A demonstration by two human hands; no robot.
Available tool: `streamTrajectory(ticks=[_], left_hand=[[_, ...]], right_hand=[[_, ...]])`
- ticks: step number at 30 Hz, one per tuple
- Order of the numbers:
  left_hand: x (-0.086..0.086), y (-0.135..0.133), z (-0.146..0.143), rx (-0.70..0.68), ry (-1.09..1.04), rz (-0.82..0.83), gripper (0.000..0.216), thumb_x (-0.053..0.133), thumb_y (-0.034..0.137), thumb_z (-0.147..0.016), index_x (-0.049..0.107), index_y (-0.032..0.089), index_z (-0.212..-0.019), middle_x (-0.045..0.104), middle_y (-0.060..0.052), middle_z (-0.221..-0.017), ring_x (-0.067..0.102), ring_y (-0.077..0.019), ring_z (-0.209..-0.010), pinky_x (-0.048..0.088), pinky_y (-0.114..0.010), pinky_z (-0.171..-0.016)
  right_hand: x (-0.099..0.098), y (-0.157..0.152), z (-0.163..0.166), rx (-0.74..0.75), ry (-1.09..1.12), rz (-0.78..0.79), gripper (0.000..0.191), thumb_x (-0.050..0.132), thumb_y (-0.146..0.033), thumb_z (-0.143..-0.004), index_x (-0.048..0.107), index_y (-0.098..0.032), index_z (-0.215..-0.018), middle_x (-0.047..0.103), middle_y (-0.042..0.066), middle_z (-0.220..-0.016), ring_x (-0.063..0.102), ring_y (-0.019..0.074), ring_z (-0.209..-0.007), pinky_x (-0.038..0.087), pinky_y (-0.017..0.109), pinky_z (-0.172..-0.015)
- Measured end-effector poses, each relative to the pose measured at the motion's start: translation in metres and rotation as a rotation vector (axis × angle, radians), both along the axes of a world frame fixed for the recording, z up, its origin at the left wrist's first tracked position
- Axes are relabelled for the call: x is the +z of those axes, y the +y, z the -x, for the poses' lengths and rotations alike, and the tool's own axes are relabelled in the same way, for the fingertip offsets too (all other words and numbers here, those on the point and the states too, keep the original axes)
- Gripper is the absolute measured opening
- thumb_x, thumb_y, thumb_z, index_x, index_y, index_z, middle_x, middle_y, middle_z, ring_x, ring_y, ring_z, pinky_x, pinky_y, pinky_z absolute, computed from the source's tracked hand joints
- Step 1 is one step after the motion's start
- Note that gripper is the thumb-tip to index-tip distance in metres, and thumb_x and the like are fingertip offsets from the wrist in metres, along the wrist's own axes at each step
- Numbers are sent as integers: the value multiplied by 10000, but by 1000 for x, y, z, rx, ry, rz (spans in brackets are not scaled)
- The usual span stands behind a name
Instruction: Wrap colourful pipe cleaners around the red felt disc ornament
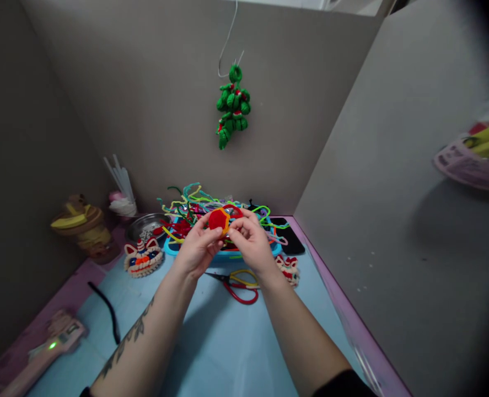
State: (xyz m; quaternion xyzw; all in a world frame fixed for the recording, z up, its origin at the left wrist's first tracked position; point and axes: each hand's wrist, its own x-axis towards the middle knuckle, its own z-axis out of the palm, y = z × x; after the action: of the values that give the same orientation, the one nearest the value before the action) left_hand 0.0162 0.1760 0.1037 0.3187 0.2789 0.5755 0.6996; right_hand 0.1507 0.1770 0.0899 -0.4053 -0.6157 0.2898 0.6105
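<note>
Between both hands, above the blue basket, is a fuzzy red pipe-cleaner disc with an orange-yellow pipe cleaner along its right side. My left hand is closed on the disc's left and lower edge, thumb in front. From the other side, my right hand pinches the orange-yellow edge between thumb and fingers. A red loop shows just behind the right fingers; whether it belongs to the piece I cannot tell. Below the hands, scissors with one yellow and one red handle lie on the blue mat.
Tangled colourful pipe cleaners fill the blue basket. Crafted animal heads flank it, beside a metal bowl and a dark phone-like slab. At left are a brown-yellow cup, a pink glue gun and a black strip.
</note>
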Motion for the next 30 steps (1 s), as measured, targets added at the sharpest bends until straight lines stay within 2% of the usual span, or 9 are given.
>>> streamTrajectory(ticks=[4, 9, 15, 18, 23, 30], left_hand=[[-1, 0, 1, 26, 10, 26, 638, 766, 65, -613, 519, 211, -1184, 669, 2, -829, 593, -58, -541, 477, -127, -470], [-2, 1, 2, 19, 16, 22, 651, 766, 82, -623, 512, 228, -1204, 672, -6, -865, 601, -62, -563, 469, -128, -473], [2, 0, 3, 81, -4, 26, 580, 765, 99, -636, 531, 202, -1156, 677, -20, -863, 648, -101, -661, 527, -183, -590], [1, -1, 2, 68, -10, 15, 507, 769, 134, -649, 546, 192, -1101, 679, -29, -892, 647, -101, -661, 526, -186, -579], [-1, -2, -1, 100, -24, 47, 463, 772, 139, -638, 560, 189, -1046, 678, -6, -846, 632, -86, -629, 507, -167, -545], [0, -2, -1, 96, -10, 16, 544, 791, 128, -601, 551, 196, -1084, 672, 2, -833, 627, -85, -621, 497, -166, -547]], right_hand=[[-2, 1, 0, 21, -23, 7, 38, 601, -227, -753, 620, -221, -721, 523, 65, -1101, 424, 249, -1251, 389, 393, -994], [-3, 1, 0, 17, -51, 7, 45, 592, -237, -766, 610, -217, -730, 494, 72, -1124, 419, 242, -1254, 386, 388, -998], [2, -3, 2, -86, -121, -67, 74, 591, -218, -766, 602, -221, -839, 463, 89, -1208, 466, 222, -1200, 417, 385, -969], [5, -6, 3, -121, -181, -147, 48, 589, -174, -750, 590, -220, -764, 480, 79, -1180, 463, 220, -1201, 364, 407, -1033], [7, -10, 4, -72, -179, -161, 67, 579, -172, -762, 594, -219, -716, 480, 73, -1185, 449, 223, -1225, 337, 410, -1059], [6, -9, 5, -7, -100, -99, 70, 586, -193, -761, 611, -215, -699, 458, 67, -1271, 405, 220, -1275, 309, 415, -1085]])
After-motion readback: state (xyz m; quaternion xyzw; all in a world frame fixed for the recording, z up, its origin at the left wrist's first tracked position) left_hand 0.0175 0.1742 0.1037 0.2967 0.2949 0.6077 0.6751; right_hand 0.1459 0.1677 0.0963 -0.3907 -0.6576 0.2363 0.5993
